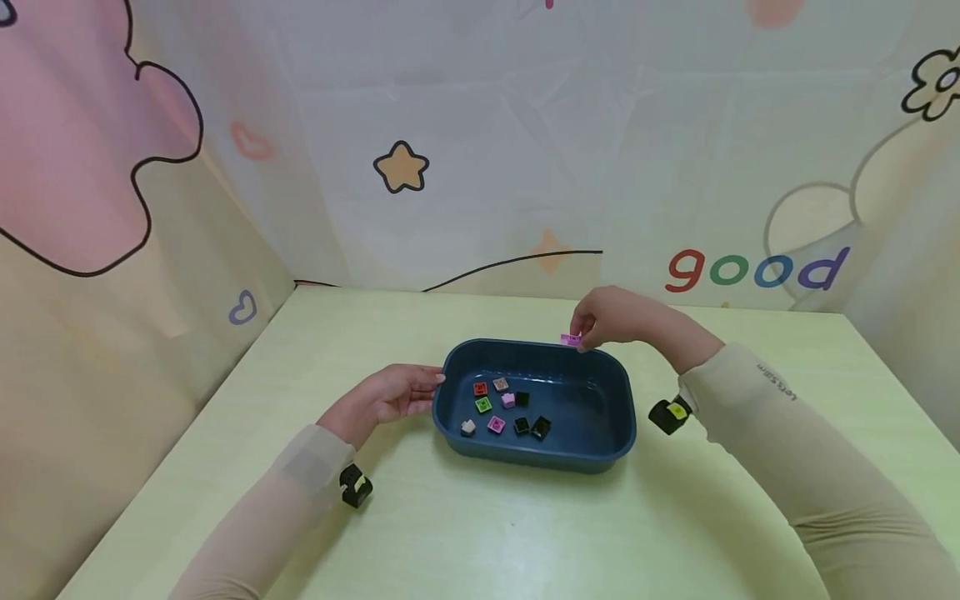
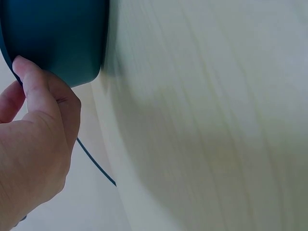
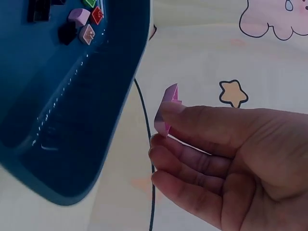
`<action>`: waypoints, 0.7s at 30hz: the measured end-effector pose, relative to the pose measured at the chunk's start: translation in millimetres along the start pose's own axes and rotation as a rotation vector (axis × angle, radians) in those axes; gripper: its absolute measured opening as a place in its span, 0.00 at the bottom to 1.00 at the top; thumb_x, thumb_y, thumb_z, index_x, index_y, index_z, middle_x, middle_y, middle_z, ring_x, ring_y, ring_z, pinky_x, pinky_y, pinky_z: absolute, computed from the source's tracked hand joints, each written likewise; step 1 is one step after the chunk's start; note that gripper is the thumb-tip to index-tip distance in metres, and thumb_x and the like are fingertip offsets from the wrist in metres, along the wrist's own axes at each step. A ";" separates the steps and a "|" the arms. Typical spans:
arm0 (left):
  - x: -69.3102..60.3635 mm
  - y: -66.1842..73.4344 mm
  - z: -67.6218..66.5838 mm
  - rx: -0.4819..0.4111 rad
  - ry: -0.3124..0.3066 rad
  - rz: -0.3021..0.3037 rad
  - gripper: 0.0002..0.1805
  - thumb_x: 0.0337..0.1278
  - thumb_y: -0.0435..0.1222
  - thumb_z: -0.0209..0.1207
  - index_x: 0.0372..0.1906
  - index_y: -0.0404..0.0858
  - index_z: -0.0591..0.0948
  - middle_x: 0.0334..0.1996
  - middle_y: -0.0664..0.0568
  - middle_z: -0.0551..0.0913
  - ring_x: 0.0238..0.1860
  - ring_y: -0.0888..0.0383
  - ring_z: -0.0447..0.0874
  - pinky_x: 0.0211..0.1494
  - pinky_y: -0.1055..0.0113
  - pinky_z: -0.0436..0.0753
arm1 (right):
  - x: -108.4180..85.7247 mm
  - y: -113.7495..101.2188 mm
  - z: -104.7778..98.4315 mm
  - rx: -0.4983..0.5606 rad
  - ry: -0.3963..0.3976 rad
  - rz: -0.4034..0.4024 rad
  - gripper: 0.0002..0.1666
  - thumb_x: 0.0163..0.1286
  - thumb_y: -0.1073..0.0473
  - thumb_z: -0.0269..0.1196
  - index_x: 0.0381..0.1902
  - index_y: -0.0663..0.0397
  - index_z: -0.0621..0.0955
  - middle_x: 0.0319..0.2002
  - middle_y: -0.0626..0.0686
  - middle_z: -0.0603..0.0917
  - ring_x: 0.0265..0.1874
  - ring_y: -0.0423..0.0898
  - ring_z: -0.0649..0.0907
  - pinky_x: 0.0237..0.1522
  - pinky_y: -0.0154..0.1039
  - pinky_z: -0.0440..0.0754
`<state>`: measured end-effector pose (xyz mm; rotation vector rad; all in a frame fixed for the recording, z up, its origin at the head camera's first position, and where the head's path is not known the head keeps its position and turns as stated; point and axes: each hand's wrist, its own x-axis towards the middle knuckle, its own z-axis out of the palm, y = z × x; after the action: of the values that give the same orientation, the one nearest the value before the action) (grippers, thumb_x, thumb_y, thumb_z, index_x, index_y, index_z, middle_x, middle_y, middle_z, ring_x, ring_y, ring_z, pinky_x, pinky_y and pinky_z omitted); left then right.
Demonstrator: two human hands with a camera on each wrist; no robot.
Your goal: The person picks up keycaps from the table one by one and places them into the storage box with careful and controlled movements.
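Note:
A dark blue rectangular basin stands on the table with several small keycaps inside. At its left end my left hand grips the rim, with the thumb against the wall in the left wrist view. My right hand pinches a wide pink keycap just above the far rim. In the right wrist view that pink keycap sits between thumb and forefinger, outside the basin. Among the keycaps are a red one, a green one, a white one and black ones.
The pale wooden table reaches to a printed cloth backdrop at the back and sides. A small black wrist camera is strapped at the left cuff, another wrist camera at the right.

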<state>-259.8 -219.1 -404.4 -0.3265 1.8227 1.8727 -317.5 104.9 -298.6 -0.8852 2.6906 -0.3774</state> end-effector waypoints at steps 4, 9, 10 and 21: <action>0.2 -1.2 0.3 -0.004 0.007 0.003 0.25 0.77 0.32 0.52 0.73 0.28 0.68 0.28 0.58 0.85 0.30 0.66 0.83 0.36 0.79 0.87 | 8.2 -2.9 8.2 -0.006 -0.003 0.003 0.07 0.66 0.65 0.69 0.40 0.64 0.87 0.36 0.57 0.89 0.33 0.47 0.82 0.43 0.42 0.87; -0.5 -0.7 0.6 -0.011 0.010 0.003 0.25 0.77 0.32 0.52 0.73 0.28 0.68 0.27 0.58 0.85 0.30 0.66 0.83 0.36 0.79 0.87 | 18.0 -9.7 17.6 -0.023 -0.008 0.019 0.07 0.66 0.64 0.69 0.40 0.64 0.88 0.36 0.58 0.89 0.32 0.47 0.82 0.42 0.42 0.88; -0.7 -0.6 0.6 -0.010 0.010 0.003 0.25 0.77 0.32 0.52 0.73 0.28 0.68 0.27 0.58 0.85 0.30 0.66 0.83 0.36 0.79 0.87 | 19.7 -11.1 19.3 -0.029 -0.010 0.022 0.08 0.66 0.64 0.69 0.40 0.63 0.88 0.36 0.58 0.89 0.31 0.47 0.82 0.42 0.42 0.88; -1.4 0.0 0.0 -0.008 0.012 -0.001 0.26 0.76 0.32 0.52 0.73 0.28 0.68 0.27 0.59 0.85 0.29 0.66 0.83 0.35 0.79 0.87 | 33.4 -17.4 32.6 -0.052 -0.061 0.054 0.06 0.68 0.63 0.69 0.40 0.61 0.89 0.35 0.56 0.89 0.27 0.45 0.81 0.36 0.35 0.85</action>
<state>-258.7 -219.4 -403.7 -0.3416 1.8230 1.8820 -322.8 66.0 -329.1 -0.8225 2.6728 -0.2655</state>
